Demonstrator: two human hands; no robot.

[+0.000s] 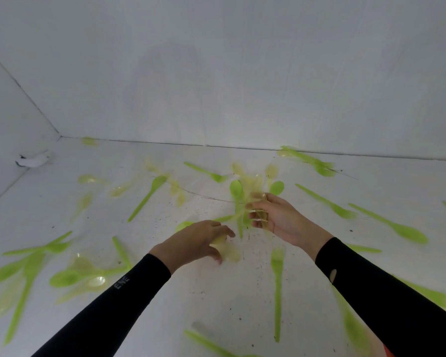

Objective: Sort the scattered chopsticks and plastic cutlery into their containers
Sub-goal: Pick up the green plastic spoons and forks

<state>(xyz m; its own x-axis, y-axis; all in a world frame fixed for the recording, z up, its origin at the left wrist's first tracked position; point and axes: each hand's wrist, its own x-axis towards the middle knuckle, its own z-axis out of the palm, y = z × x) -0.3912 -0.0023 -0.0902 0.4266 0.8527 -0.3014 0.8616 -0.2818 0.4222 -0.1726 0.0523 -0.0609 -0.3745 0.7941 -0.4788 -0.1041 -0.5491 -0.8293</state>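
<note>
1. Right hand (281, 220) is gripping a bundle of spoons (238, 191), green and pale yellow, with the bowls fanning toward 12 o'clock.
2. Left hand (196, 240), at 8 o'clock of the right, is curling fingers and thumb round a pale yellow spoon (230, 252) on the desk (165, 305).
3. Green fork (277, 292) is lying at 6 o'clock of the hands; green spoons (407, 231) are lying scattered at 3 and 9 o'clock.

The green spoons (145, 199) and green fork (277, 292) look like smooth, opaque plastic with a faint sheen. The pale yellow spoons (95, 280) are thinner, translucent plastic, glossy at the bowls. The white surface (191, 305) beneath is matt, speckled with dark grit and cracked. The sleeves (113, 300) are matt black stretch cloth; the walls (242, 73) are smooth matt white.
</note>
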